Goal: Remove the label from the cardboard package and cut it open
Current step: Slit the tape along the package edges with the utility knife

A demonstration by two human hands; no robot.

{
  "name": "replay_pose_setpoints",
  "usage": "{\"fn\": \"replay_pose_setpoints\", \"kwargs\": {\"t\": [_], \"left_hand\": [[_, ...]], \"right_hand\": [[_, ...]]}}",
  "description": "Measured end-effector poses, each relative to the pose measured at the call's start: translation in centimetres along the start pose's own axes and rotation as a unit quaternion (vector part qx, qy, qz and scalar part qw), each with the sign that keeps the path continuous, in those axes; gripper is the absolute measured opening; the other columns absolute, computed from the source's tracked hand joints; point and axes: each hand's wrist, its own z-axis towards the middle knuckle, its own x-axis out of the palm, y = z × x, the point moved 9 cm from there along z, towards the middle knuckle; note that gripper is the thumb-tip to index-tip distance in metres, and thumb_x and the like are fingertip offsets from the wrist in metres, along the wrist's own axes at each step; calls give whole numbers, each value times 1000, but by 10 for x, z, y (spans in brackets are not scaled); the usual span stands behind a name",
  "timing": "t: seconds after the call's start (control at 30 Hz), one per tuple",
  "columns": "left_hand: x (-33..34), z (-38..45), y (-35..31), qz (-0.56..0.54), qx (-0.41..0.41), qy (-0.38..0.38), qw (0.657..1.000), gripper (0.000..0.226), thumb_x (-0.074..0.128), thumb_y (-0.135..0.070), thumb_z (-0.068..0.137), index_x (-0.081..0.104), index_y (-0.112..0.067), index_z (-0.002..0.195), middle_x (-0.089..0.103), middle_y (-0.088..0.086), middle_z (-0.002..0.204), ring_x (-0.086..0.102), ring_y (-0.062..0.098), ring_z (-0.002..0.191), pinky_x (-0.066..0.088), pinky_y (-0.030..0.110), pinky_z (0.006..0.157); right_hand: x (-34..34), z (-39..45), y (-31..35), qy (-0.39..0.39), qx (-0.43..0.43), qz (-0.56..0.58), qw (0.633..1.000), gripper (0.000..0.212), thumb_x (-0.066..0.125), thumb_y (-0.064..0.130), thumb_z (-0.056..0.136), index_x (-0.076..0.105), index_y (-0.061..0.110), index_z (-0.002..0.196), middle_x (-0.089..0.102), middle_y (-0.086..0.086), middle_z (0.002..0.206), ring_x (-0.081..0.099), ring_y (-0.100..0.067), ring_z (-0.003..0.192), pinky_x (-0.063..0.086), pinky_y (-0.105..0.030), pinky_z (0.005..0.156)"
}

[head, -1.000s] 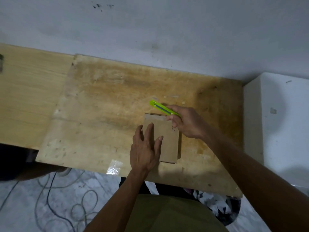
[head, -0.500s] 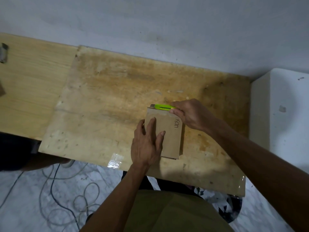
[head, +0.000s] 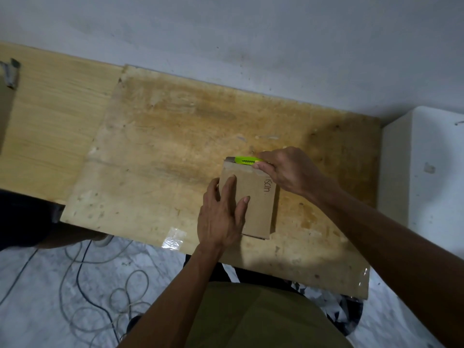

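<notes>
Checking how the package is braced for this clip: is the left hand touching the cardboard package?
Touching. The head view shows the left hand lying flat on the cardboard package, fingers spread over its left part with no gap visible.

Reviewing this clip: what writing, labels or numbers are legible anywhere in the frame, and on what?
"ısın", roughly: handwritten in dark ink on the package, turned sideways near its right edge; its start is hidden under the right hand, so the reading is uncertain.
Knife: no print visible.
No other text in frame.
</notes>
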Motion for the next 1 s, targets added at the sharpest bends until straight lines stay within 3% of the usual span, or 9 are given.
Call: {"fn": "replay_pose_setpoints", "kwargs": {"t": [0.2, 0.53, 0.7, 0.83, 1.0], "left_hand": [[0, 1, 1, 2, -5, 0, 1000, 57, 41, -60, 97, 33, -32, 146, 31, 10, 154, 47, 33, 131, 57, 50, 83], [-1, 0, 0, 0, -1, -2, 1000, 56, 42, -60, 98, 31, -33, 146, 31, 10, 153, 48, 32, 129, 57, 49, 82], [1, 0, -1, 9, 1, 3, 1000, 57, 40, -60, 98, 29, -32, 147, 31, 11, 152, 47, 32, 129, 57, 51, 82], [4, -1, -3, 22, 15, 10, 1000, 57, 38, -60, 98, 30, -31, 146, 33, 13, 151, 48, 33, 126, 58, 51, 79], [4, -1, -3, 22, 4, 15, 1000, 57, 38, -60, 98, 27, -32, 147, 33, 11, 151, 48, 32, 127, 56, 51, 82]], "right_hand": [[4, 1, 3, 7, 6, -60, 998, 37, 48, 44, 98, 69, 14, 107, 72, -9, 82, 64, -30, 67, 51, -37, 58], [-5, -17, 0, 27, 7, -112, 993, 30, 51, 37, 98, 65, 10, 97, 64, -10, 73, 58, -31, 60, 33, -30, 52], [-10, -22, -4, 55, 5, -153, 987, 35, 44, 40, 101, 61, 10, 94, 62, -7, 73, 54, -26, 58, 37, -30, 48], [-15, -32, -7, 64, -6, -178, 982, 33, 44, 40, 101, 60, 10, 96, 63, -6, 76, 47, -22, 54, 22, -25, 44], [-19, -41, -12, 63, 1, -188, 980, 33, 47, 40, 99, 62, 10, 100, 62, -6, 73, 52, -23, 52, 35, -27, 47]]}}
